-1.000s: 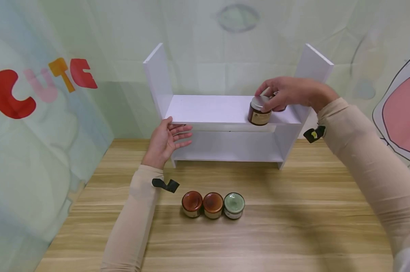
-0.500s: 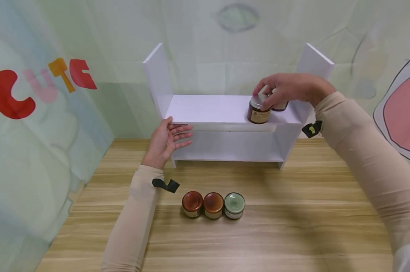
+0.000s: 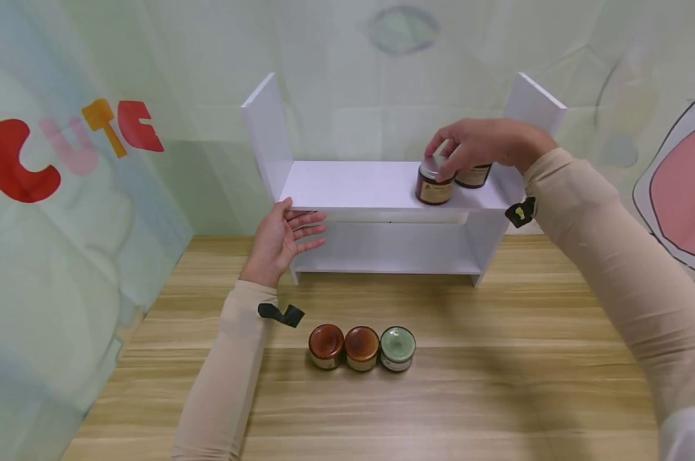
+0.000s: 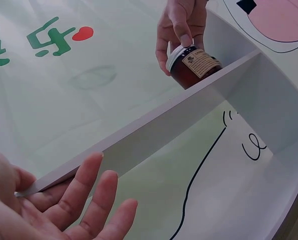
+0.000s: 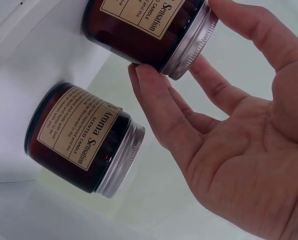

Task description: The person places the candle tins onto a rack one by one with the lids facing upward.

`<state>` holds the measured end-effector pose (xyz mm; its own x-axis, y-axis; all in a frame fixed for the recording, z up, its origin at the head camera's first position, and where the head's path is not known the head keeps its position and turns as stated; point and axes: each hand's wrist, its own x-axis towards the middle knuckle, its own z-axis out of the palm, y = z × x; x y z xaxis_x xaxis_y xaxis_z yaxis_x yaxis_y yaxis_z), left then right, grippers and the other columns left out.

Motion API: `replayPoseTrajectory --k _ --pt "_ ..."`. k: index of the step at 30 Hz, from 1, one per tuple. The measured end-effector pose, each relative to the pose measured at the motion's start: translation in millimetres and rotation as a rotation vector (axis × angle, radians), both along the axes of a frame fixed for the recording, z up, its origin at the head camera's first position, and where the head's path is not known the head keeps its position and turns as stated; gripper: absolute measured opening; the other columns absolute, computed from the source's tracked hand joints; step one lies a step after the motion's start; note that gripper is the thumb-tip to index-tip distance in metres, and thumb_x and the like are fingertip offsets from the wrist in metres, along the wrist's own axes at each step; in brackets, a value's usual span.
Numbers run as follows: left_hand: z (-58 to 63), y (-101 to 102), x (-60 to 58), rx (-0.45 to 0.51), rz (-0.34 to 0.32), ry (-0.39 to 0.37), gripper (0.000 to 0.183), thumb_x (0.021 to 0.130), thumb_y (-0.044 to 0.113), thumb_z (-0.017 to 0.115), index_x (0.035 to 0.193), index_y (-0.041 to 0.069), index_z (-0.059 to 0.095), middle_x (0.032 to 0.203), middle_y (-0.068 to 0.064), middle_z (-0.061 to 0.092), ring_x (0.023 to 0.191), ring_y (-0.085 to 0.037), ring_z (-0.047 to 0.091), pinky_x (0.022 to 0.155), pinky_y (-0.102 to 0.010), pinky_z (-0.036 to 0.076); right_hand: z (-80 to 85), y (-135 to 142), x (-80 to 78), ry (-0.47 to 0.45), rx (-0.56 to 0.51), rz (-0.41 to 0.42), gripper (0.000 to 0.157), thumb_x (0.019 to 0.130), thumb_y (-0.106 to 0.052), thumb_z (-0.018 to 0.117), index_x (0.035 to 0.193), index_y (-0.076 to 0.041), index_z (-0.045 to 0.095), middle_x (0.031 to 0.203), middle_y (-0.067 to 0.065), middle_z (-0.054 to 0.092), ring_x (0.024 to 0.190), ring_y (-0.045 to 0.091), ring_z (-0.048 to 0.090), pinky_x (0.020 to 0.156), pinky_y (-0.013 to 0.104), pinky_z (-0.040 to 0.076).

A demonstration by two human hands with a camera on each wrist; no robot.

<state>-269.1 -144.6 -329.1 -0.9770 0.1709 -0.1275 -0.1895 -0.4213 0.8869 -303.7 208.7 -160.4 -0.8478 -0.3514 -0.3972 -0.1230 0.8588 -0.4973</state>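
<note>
My right hand (image 3: 488, 142) grips a scented candle (image 3: 435, 190), a dark amber jar with a silver lid and tan label, by its lid at the upper board of a white shelf (image 3: 347, 184). Beside it on that board, to the right, stands a matching second candle (image 5: 81, 137); the right wrist view shows a gap between the two jars. At the shelf's left end my left hand (image 3: 273, 242) pinches the front edge of the upper board. In the left wrist view, its thumb lies on top, a finger goes underneath and the other fingers are spread.
On the wooden table (image 3: 485, 378) in front of the shelf stand a red jar (image 3: 327, 342), an orange jar (image 3: 361, 344) and a green jar (image 3: 398, 344) in a row. Upright side panels (image 3: 264, 131) bound the shelf. A printed cloth backdrop hangs behind.
My right hand has shifted slightly left and back with the candle, which now sits a little farther from the board's front edge. More of the second candle shows. My left hand has stayed still.
</note>
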Motion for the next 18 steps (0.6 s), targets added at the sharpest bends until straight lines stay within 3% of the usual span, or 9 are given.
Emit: replayPoseTrajectory --k 18 --pt "-1.1 2 0.1 -0.009 -0.006 0.007 0.045 0.111 0.039 0.034 0.112 0.003 0.06 0.093 -0.005 0.078 0.086 -0.023 0.074 0.076 -0.041 0.061 3.5 -7 -10.9 -0.006 0.001 -0.014 0.061 0.097 -0.022 0.068 0.15 -0.013 0.041 0.156 0.022 0.032 0.127 0.036 0.052 0.113 0.051 0.036"
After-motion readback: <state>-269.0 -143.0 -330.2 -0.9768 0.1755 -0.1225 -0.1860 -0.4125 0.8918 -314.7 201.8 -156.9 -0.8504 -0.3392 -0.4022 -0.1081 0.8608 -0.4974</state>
